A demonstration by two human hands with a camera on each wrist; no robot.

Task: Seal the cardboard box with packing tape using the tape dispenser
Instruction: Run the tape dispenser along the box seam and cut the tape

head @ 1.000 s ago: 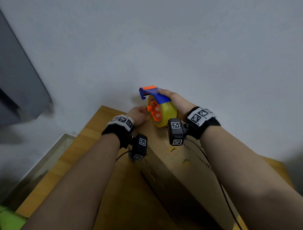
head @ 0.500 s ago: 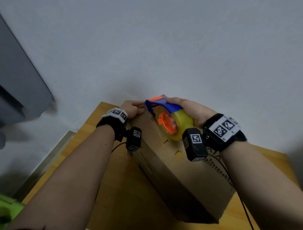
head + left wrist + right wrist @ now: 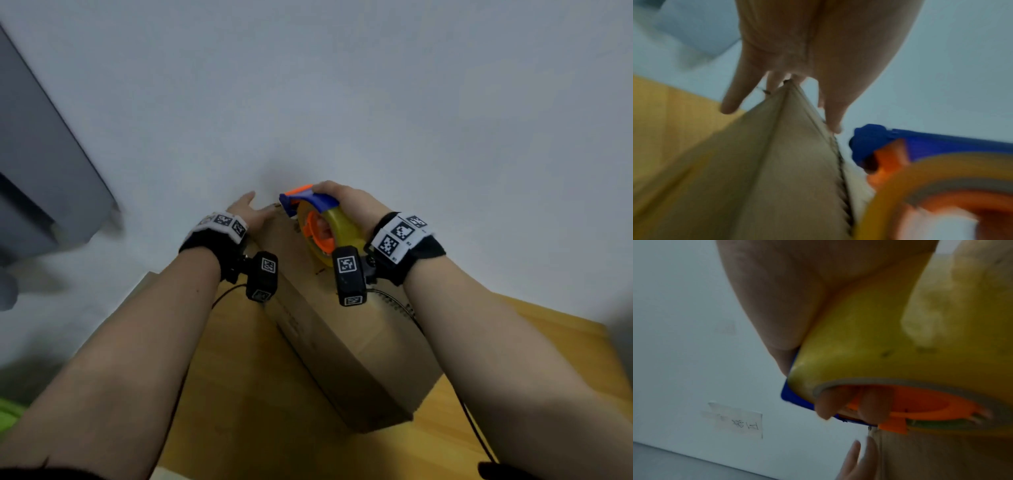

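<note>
A long brown cardboard box lies on the wooden table, its far end toward the wall. My right hand grips the tape dispenser, a blue and orange frame with a yellowish tape roll, on the box's top near the far end. Its fingertips curl into the orange core. My left hand lies with straight fingers against the far corner of the box, holding nothing. The dispenser's blue nose is just right of that hand.
The wooden table extends left and in front of the box. A pale wall rises right behind the box's far end, with a taped paper label on it. A grey cabinet stands at the left. A cable trails from my right wrist.
The dispenser has come down from above the far end onto the box top. My left hand has opened and slid along the far corner. The view has pulled back.
</note>
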